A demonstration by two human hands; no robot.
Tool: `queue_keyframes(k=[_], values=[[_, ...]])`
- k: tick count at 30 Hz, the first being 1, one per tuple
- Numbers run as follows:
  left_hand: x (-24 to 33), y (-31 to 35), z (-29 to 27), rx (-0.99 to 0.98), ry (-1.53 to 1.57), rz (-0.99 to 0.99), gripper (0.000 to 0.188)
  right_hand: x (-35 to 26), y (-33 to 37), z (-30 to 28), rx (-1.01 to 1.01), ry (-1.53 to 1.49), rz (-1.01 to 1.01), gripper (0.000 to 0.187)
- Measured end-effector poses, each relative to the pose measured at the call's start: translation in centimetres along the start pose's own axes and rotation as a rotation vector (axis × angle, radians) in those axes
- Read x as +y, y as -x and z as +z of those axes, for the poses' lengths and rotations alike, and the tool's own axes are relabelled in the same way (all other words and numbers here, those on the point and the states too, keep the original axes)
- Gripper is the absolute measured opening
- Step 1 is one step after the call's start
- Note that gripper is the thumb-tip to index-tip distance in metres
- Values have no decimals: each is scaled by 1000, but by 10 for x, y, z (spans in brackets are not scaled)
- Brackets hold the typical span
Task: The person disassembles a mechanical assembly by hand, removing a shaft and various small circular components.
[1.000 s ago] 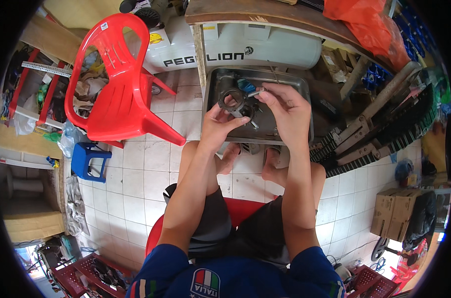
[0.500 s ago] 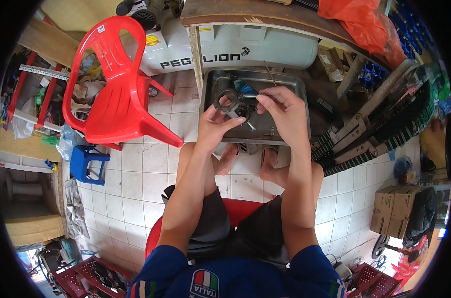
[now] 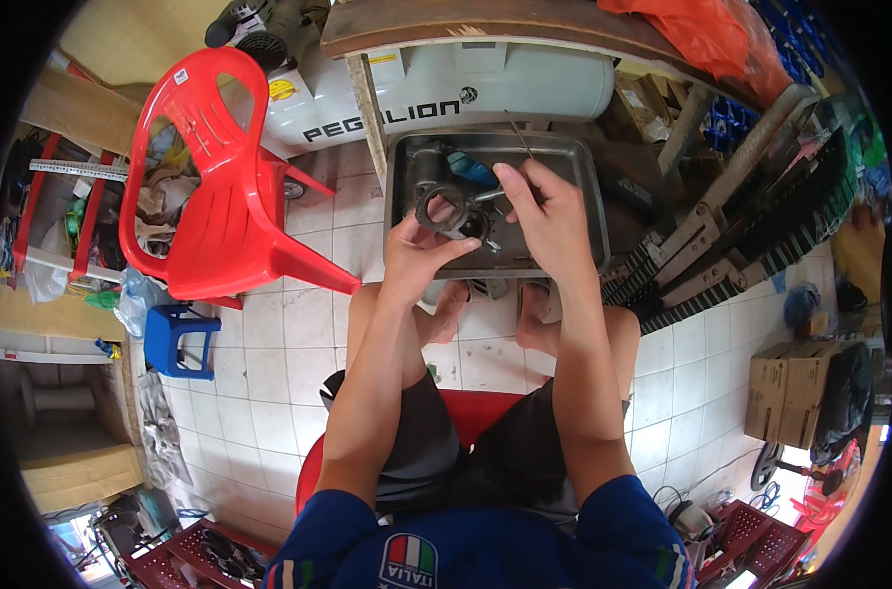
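My left hand [image 3: 412, 253] is closed around a dark, greasy metal part with a round ring end [image 3: 444, 203], held over a metal tray. The ring's opening faces up, and a small threaded bit [image 3: 491, 245] juts out near my left thumb. My right hand [image 3: 549, 221] is closed, its thumb raised, on a short silver metal rod [image 3: 488, 195] that points left to the ring part. Whether the rod is seated in the part I cannot tell. Behind them a blue item [image 3: 472, 169] and another dark cylindrical part [image 3: 428, 162] lie in the tray [image 3: 591, 211].
A thin rod [image 3: 517, 133] leans at the tray's far edge. Beyond stand a wooden bench [image 3: 524, 27] and a white air tank [image 3: 554, 93]. Left are a red plastic chair [image 3: 215, 231] and a blue stool [image 3: 181, 339]. Long dark toothed parts [image 3: 696, 245] lie right; cartons [image 3: 785, 393] stand further off.
My right thumb has lifted and the right hand has shifted slightly left and nearer. The ring part has tilted a little, staying in my left hand. The whole view has shifted slightly.
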State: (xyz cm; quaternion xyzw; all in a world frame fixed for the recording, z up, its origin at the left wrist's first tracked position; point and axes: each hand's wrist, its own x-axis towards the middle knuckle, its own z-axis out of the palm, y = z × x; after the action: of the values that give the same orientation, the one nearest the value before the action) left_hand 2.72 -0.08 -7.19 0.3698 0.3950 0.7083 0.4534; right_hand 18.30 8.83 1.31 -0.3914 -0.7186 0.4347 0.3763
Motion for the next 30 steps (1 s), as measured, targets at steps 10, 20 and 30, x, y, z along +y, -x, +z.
queue_keyframes(k=[10,20,30], values=[[-1,0,-1,6,-8,-5,64,3,1,-5,-39,26,65,41],[-2,-3,-6,31,36,-14,66,1,0,-3,-71,-455,-70,9],[1,-2,-9,44,101,-12,66,3,-2,-7,-120,-342,-175,23]])
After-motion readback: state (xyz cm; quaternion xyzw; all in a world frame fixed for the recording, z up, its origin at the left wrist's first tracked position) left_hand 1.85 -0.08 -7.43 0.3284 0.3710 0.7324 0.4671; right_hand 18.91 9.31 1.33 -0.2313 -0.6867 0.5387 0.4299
